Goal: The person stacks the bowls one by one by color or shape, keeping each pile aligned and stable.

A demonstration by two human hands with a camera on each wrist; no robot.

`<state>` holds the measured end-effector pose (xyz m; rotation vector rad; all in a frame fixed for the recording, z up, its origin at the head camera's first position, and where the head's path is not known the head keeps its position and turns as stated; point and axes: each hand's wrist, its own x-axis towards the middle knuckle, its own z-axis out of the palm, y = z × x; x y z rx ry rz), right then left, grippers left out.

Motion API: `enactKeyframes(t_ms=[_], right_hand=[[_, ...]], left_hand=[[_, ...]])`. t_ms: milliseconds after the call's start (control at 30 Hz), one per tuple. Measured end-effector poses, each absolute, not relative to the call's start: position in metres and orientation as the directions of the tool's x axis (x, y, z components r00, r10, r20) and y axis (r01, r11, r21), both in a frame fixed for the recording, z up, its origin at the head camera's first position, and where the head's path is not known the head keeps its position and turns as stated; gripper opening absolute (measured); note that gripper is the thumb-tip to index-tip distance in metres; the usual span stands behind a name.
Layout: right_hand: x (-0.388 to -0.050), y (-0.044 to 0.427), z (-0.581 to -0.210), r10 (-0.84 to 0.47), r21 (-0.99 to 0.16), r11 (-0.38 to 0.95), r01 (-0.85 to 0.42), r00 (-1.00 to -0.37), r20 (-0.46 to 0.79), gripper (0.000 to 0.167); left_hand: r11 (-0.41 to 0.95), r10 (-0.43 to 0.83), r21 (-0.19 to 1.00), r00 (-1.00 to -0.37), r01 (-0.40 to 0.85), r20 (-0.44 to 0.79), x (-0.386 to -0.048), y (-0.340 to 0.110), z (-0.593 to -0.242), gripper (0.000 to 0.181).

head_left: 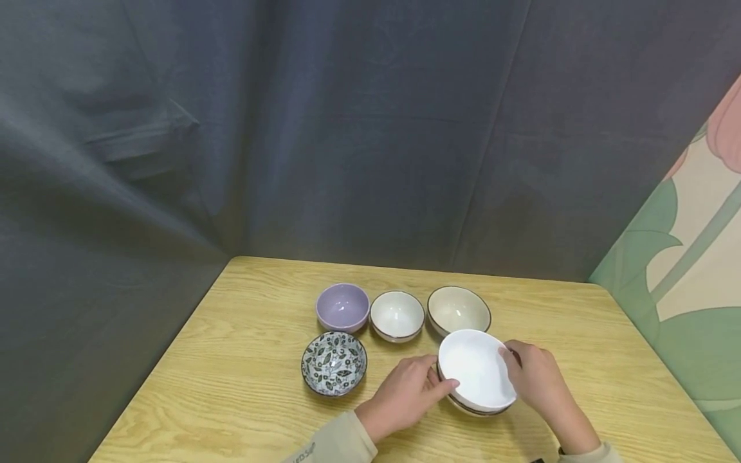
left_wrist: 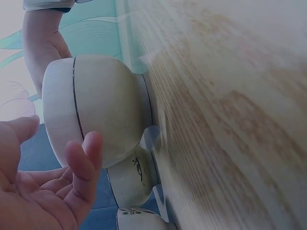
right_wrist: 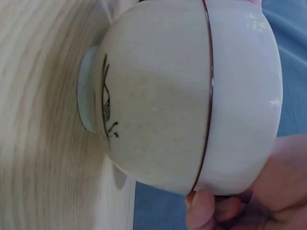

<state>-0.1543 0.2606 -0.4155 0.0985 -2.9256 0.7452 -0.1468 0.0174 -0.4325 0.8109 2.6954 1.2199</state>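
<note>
A plain white bowl sits nested in a cream bowl with a dark rim line, which rests on the table. My right hand grips the white bowl's right side, its thumb over the rim and its fingers outside. The right wrist view shows those fingertips against the bowl wall near the cream bowl's rim. My left hand is at the left side with relaxed fingers beside both bowls. Its thumb stands just above the white rim, seemingly apart from it.
Behind the stack stand a cream bowl, a smaller white bowl with a brown rim and a purple bowl. A leaf-patterned bowl stands at the left. A dark curtain hangs behind the wooden table.
</note>
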Motion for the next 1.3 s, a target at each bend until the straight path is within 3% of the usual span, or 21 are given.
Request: enactKeyframes(t_ms=[200,567,1000,1300], right_hand=[[-0.1543,0.26,-0.4173,-0.021,-0.482,0.873,-0.079,-0.992,0.125,0.028],[-0.1522,0.2589,-0.4193,-0.016,-0.474,0.877,-0.08,-0.99,0.137,0.03],[-0.1522,0.2597,-0.4202,-0.038,-0.462,0.88,-0.11,-0.986,0.163,0.028],[-0.1527,0.2597,-0.4193,-0.033,-0.479,0.873,-0.09,-0.992,0.126,0.028]], left_hand=[[0.536,0.485,0.726,-0.861,0.431,0.153,-0.1465,0.0177,-0.4341,0.034],[0.545,0.458,0.749,-0.882,0.376,0.11,-0.1468,0.0195,-0.4348,0.043],[0.536,0.481,0.776,-0.876,0.332,0.043,-0.15,0.0176,-0.4315,0.038],[0.538,0.486,0.781,-0.873,0.317,0.019,-0.1515,0.0161,-0.4327,0.048]])
